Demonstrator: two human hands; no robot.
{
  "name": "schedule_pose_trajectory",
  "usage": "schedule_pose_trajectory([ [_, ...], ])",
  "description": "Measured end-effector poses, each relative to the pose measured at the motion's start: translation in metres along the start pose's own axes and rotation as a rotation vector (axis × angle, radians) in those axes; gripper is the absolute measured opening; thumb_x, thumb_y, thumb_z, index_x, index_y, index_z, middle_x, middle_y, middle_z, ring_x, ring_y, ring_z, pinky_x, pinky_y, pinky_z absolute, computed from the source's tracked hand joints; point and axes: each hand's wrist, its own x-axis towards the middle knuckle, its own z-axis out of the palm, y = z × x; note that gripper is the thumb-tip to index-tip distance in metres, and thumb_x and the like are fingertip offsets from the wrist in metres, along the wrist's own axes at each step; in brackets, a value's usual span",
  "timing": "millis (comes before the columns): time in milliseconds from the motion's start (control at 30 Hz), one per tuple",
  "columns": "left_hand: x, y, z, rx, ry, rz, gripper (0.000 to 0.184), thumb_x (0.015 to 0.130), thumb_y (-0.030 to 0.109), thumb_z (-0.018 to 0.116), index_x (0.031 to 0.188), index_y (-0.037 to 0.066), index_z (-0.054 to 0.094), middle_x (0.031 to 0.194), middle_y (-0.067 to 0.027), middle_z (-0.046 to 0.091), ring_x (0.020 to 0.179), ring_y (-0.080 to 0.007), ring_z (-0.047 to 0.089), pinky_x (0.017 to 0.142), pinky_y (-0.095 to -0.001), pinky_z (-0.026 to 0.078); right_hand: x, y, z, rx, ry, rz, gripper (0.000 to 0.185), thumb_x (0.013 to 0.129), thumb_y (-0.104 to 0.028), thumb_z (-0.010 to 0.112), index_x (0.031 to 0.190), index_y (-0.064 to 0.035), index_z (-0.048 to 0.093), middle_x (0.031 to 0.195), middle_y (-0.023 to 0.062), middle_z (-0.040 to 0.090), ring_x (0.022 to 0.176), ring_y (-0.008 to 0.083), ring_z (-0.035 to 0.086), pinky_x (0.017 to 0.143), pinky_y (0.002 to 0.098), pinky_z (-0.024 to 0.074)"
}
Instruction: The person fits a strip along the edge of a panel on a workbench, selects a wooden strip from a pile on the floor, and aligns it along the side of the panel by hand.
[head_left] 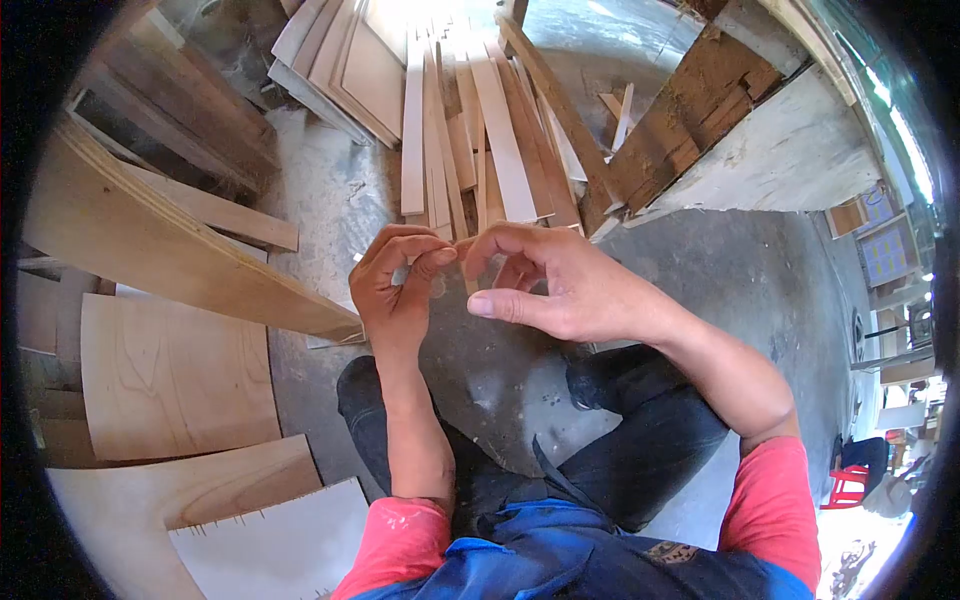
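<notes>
My left hand [396, 283] is raised over the floor in front of me, thumb and index fingertip pinched together. Whatever may be in that pinch is too small to make out. Close beside it is my right hand [552, 283], its curled fingertips nearly meeting the left fingertips. The right thumb stands apart from the fingers, with a gap between, and I see nothing held there. Beyond both hands lie long wood strips [497, 130] on the floor.
Stacked boards [345, 65] lean at the back left. A curved plywood edge [200, 235] rises on my left, above a plywood sheet [175, 375] and a white panel [275, 540]. A large white-faced panel [780, 150] stands at right. A red stool [848, 487] is far right.
</notes>
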Motion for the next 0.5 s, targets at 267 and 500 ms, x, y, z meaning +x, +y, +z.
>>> schedule_pose_trajectory([
  [267,0.001,-0.002,-0.002,0.165,0.027,0.079,0.013,0.074,-0.008,0.072,0.083,0.001,0.07,0.082,-0.0071,0.066,0.078,-0.0175,0.064,0.072,-0.0297,0.051,0.004,-0.002,0.009,-0.033,-0.074,-0.029,0.05,0.091,-0.039,0.069,0.118,0.0016,0.056,0.099,0.0197,0.068,0.082,0.0298,0.07,0.075,0.0377,0.0551],
  [500,-0.001,-0.005,0.006,0.039,0.131,0.018,0.01,0.08,-0.003,0.072,0.084,0.001,0.064,0.084,-0.0057,0.062,0.077,-0.0167,0.06,0.073,-0.0281,0.048,0.002,-0.009,0.009,-0.014,-0.09,0.033,0.059,0.088,-0.041,0.071,0.124,0.0005,0.051,0.136,0.0256,0.052,0.11,0.0384,0.065,0.085,0.0433,0.054],
])
